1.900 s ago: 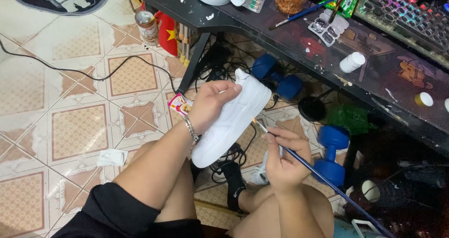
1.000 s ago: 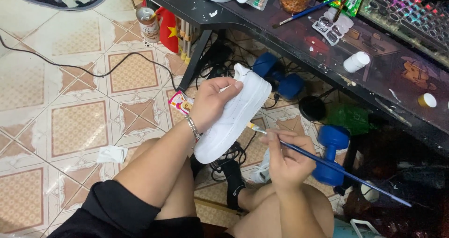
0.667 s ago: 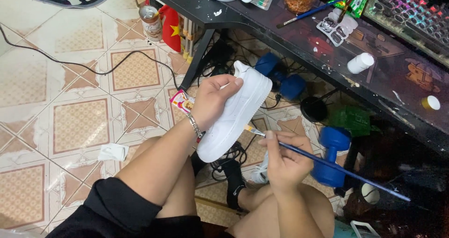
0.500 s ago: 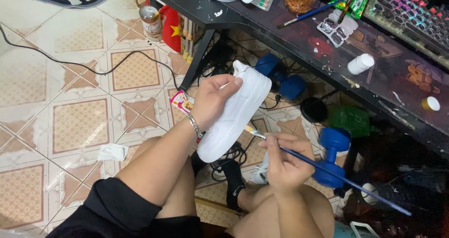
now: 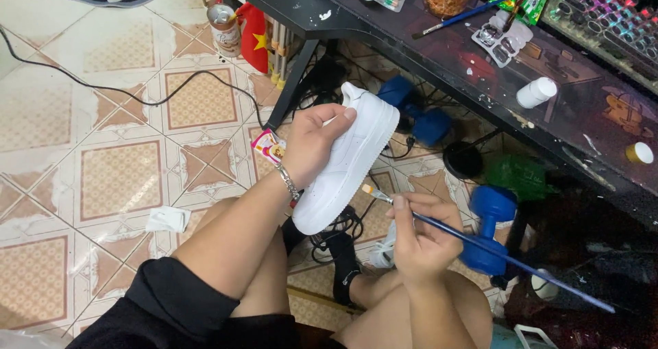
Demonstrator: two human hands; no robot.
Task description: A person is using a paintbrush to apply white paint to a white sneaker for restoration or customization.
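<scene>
The left hand (image 5: 312, 143) is raised in front of the knees, palm turned down, its fingers and thumb curled tight around the white shoe (image 5: 346, 160). Its forearm runs up from the lower left, bare to a black sleeve, with a bracelet on the wrist. The right hand (image 5: 419, 236) sits lower, just right of the shoe's toe end, above the right knee, pinching a paintbrush (image 5: 473, 243) between thumb and fingertips.
</scene>
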